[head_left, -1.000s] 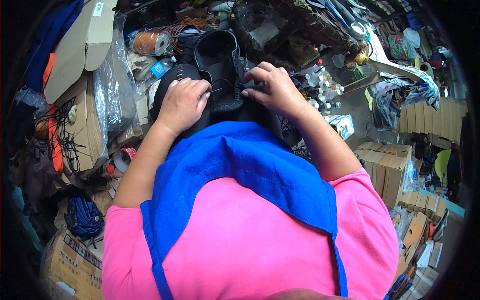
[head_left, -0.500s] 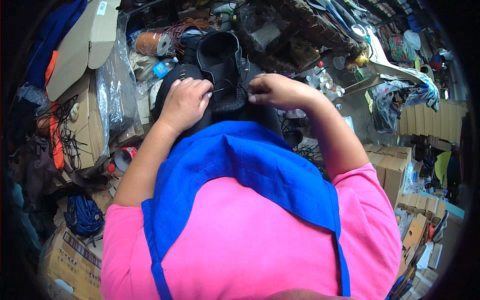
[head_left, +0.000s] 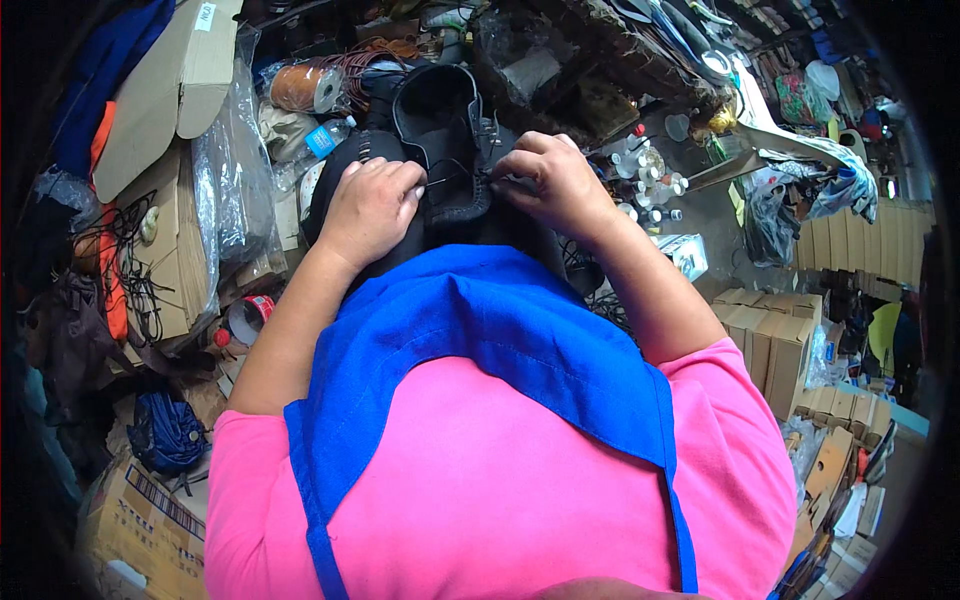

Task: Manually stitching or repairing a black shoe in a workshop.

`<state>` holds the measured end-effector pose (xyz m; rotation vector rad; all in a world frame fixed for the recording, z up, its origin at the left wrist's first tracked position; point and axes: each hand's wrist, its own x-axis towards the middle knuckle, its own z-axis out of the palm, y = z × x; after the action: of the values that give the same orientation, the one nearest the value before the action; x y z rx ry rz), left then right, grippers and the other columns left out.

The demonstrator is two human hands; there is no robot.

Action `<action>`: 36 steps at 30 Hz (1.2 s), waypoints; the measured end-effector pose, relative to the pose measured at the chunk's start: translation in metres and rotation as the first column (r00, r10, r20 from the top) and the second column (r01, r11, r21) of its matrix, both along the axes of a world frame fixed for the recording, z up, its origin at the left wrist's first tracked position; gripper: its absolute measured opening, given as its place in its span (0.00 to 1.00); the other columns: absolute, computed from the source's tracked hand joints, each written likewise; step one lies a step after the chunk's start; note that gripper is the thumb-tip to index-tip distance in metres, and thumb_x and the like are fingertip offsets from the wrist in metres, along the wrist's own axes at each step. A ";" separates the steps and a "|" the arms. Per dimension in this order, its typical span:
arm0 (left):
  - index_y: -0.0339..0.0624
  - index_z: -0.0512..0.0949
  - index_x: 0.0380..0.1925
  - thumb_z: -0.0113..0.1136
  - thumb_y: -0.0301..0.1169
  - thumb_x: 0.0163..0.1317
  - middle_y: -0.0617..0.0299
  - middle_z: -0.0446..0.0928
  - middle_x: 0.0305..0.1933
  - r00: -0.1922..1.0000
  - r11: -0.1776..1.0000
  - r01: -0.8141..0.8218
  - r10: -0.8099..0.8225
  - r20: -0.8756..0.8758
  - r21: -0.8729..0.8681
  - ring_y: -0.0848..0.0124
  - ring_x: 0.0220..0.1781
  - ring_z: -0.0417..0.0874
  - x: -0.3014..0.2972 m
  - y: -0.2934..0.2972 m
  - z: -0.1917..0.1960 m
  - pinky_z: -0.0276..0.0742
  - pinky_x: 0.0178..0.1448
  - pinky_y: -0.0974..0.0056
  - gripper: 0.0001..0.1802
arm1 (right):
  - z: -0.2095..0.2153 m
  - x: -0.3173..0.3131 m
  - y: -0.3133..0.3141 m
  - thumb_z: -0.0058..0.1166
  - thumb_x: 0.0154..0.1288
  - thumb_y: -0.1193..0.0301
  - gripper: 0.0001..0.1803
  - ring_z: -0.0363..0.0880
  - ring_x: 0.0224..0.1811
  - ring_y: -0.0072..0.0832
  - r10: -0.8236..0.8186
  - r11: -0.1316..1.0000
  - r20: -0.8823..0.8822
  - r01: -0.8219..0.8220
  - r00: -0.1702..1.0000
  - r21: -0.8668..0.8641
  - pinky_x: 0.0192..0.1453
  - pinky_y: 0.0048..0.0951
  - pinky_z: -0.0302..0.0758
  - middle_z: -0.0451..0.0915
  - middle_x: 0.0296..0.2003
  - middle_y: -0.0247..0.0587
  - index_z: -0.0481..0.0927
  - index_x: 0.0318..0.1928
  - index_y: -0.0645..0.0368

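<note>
A black leather boot [head_left: 455,205], its opening at the far end and heavy stitches along its near edge, rests on my lap just beyond the blue apron [head_left: 470,290]. Close against its left side is my left hand [head_left: 372,205], its fingers closed and curled. A thin thread [head_left: 440,180] runs from those fingertips across the middle of the boot. At the right stitched edge my right hand [head_left: 550,180] is pinched close to the leather; what lies between its fingertips is too small to make out.
Left of my lap are a plastic bottle with a blue label [head_left: 328,138], an orange spool [head_left: 300,87] and a cardboard flap [head_left: 150,110]. To the right stand several small bottles [head_left: 650,170] and stacked cardboard boxes [head_left: 765,335].
My right hand has shifted inward and turned, its fingertips now at the boot's stitched edge with the knuckles raised. My left hand has stayed in place.
</note>
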<state>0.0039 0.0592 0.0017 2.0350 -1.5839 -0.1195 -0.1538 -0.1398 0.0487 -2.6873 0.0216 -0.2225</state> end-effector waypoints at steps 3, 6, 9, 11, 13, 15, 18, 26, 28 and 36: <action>0.45 0.75 0.33 0.57 0.30 0.56 0.57 0.76 0.32 1.000 1.000 -0.002 0.002 -0.008 0.000 0.57 0.40 0.76 0.000 0.000 0.000 0.66 0.46 0.56 0.05 | 0.001 -0.004 0.000 0.64 0.52 0.69 0.13 0.77 0.34 0.39 -0.014 0.995 0.071 0.021 0.997 -0.100 0.35 0.34 0.74 0.75 0.33 0.42 0.81 0.39 0.56; 0.45 0.75 0.33 0.57 0.30 0.56 0.57 0.77 0.32 1.000 1.000 -0.002 0.002 -0.002 -0.004 0.58 0.40 0.76 -0.001 0.000 0.000 0.66 0.46 0.55 0.05 | -0.004 -0.006 0.001 0.64 0.53 0.69 0.14 0.77 0.33 0.36 -0.120 0.993 -0.025 0.120 0.993 0.009 0.35 0.32 0.74 0.75 0.33 0.41 0.82 0.41 0.56; 0.44 0.75 0.33 0.57 0.30 0.56 0.57 0.76 0.32 1.000 1.000 0.000 0.000 0.005 -0.012 0.57 0.40 0.76 -0.001 0.000 -0.001 0.66 0.46 0.55 0.05 | -0.013 -0.005 0.000 0.64 0.53 0.70 0.12 0.76 0.32 0.30 -0.188 0.960 -0.090 0.202 0.978 0.196 0.36 0.29 0.73 0.74 0.32 0.39 0.83 0.40 0.57; 0.44 0.75 0.33 0.57 0.30 0.56 0.57 0.76 0.32 1.000 1.000 0.001 -0.001 0.004 -0.013 0.57 0.40 0.76 -0.001 0.000 -0.001 0.66 0.46 0.55 0.05 | -0.013 -0.004 0.000 0.64 0.54 0.70 0.11 0.75 0.32 0.27 -0.204 0.935 -0.076 0.217 0.976 0.281 0.36 0.27 0.72 0.74 0.32 0.38 0.83 0.39 0.58; 0.45 0.75 0.33 0.57 0.30 0.56 0.57 0.76 0.31 1.000 1.000 0.004 -0.004 0.003 -0.013 0.57 0.39 0.76 -0.001 0.000 0.000 0.66 0.45 0.55 0.05 | -0.006 -0.003 -0.001 0.65 0.54 0.70 0.09 0.74 0.31 0.23 -0.263 0.889 -0.106 0.284 0.959 0.359 0.34 0.25 0.71 0.73 0.30 0.35 0.84 0.35 0.59; 0.45 0.75 0.33 0.57 0.30 0.56 0.57 0.76 0.31 1.000 1.000 0.003 -0.003 0.006 -0.016 0.57 0.39 0.76 0.000 0.000 0.000 0.66 0.45 0.55 0.05 | 0.002 -0.006 -0.002 0.65 0.54 0.70 0.09 0.72 0.33 0.24 -0.251 0.880 -0.148 0.289 0.957 0.376 0.37 0.26 0.71 0.72 0.31 0.35 0.82 0.33 0.61; 0.45 0.75 0.33 0.57 0.30 0.56 0.57 0.76 0.31 1.000 1.000 0.007 -0.007 0.009 -0.021 0.57 0.39 0.76 0.000 0.000 -0.001 0.66 0.45 0.56 0.05 | 0.006 -0.017 -0.009 0.64 0.56 0.67 0.13 0.71 0.37 0.26 0.071 0.858 -0.406 0.152 0.911 0.490 0.41 0.28 0.68 0.69 0.32 0.37 0.77 0.28 0.63; 0.45 0.75 0.34 0.57 0.30 0.56 0.58 0.76 0.31 1.000 1.000 0.010 -0.010 -0.010 -0.015 0.57 0.39 0.76 0.001 0.000 0.001 0.66 0.45 0.55 0.06 | 0.043 -0.051 0.000 0.61 0.55 0.65 0.12 0.78 0.40 0.36 -0.261 0.934 -0.671 0.358 0.694 0.007 0.45 0.36 0.71 0.79 0.33 0.43 0.82 0.37 0.59; 0.45 0.75 0.34 0.57 0.30 0.56 0.58 0.76 0.32 1.000 1.000 0.007 -0.007 -0.004 -0.001 0.57 0.39 0.76 0.001 0.000 0.001 0.66 0.45 0.55 0.06 | 0.054 -0.050 0.005 0.60 0.56 0.63 0.12 0.79 0.41 0.37 -0.337 0.941 -0.542 0.285 0.770 -0.180 0.47 0.36 0.71 0.80 0.35 0.43 0.83 0.36 0.56; 0.45 0.76 0.35 0.57 0.30 0.56 0.57 0.77 0.32 1.000 1.000 0.003 -0.003 0.010 -0.007 0.57 0.40 0.76 0.001 0.001 0.000 0.66 0.46 0.56 0.06 | 0.049 -0.041 -0.007 0.58 0.58 0.69 0.20 0.78 0.47 0.39 -0.338 0.892 0.196 0.379 0.921 -0.246 0.54 0.38 0.70 0.80 0.44 0.45 0.78 0.53 0.53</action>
<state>0.0045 0.0601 0.0019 2.0304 -1.5911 -0.1048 -0.1944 -0.1465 0.0976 -2.9199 0.4820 -0.5805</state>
